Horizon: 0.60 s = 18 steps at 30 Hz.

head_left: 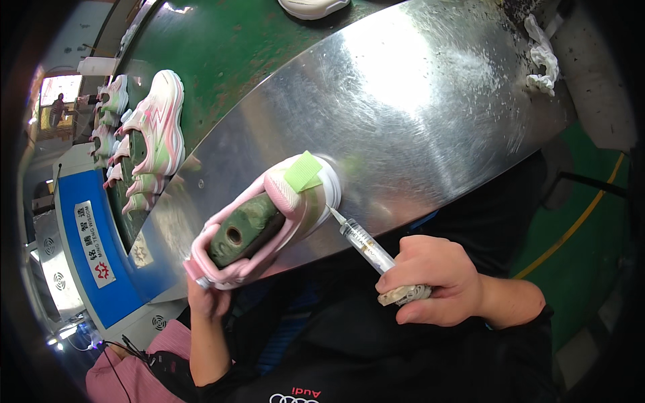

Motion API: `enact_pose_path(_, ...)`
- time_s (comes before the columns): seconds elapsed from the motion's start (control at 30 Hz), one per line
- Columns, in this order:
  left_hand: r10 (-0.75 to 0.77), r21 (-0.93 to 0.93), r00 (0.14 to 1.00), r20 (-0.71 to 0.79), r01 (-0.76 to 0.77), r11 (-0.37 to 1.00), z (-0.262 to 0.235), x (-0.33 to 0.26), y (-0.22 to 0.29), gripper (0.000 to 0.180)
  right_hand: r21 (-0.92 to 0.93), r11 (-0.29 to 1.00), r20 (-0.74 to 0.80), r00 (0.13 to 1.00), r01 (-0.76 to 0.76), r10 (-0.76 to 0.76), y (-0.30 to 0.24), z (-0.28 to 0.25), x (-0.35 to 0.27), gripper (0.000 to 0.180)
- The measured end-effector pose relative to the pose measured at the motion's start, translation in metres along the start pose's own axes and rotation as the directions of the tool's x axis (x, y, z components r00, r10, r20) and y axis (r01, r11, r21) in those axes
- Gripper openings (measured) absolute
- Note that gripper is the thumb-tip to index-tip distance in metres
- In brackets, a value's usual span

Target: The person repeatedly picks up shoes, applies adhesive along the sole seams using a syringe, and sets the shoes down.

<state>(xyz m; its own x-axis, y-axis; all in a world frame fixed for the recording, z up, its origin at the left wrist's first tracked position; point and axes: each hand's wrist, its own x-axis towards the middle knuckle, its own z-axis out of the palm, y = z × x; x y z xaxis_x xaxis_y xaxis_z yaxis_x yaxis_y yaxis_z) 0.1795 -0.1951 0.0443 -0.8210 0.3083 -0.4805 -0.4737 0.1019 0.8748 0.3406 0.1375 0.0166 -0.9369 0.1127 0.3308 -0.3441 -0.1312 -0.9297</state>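
Observation:
A pink, white and green sports shoe point(248, 198) is tilted over the metal bench, its toe pointing up and to the right. Inside its opening sits a dark green shoe last point(245, 232) with a round hole. Two bright green square pieces point(304, 172) lie on the toe area. My left hand point(208, 299) grips the shoe from beneath at the heel, its fingers partly hidden. In my right hand point(437, 279) is a clear syringe point(366, 243), the fingers closed round its plunger end. The syringe's tip meets or nearly meets the white sole edge near the toe; contact is too fine to tell.
A shiny, scratched metal bench point(430, 134) runs under the shoe. Several similar shoes point(158, 124) stand on the green surface point(222, 67) at the left, beside a blue panel point(91, 235). Crumpled white material point(541, 57) lies at the far right. A person point(57, 111) is in the background.

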Motion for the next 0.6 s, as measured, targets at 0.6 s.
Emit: enact_pose_path(0.6, -0.225, -0.488, 0.900, 0.374, 0.397, 0.777, 0.081, -0.063, -0.043, 0.082, -0.066, 0.972, 0.185, 0.954, -0.227, 0.235, -0.052, 0.005, 0.020, 0.027)
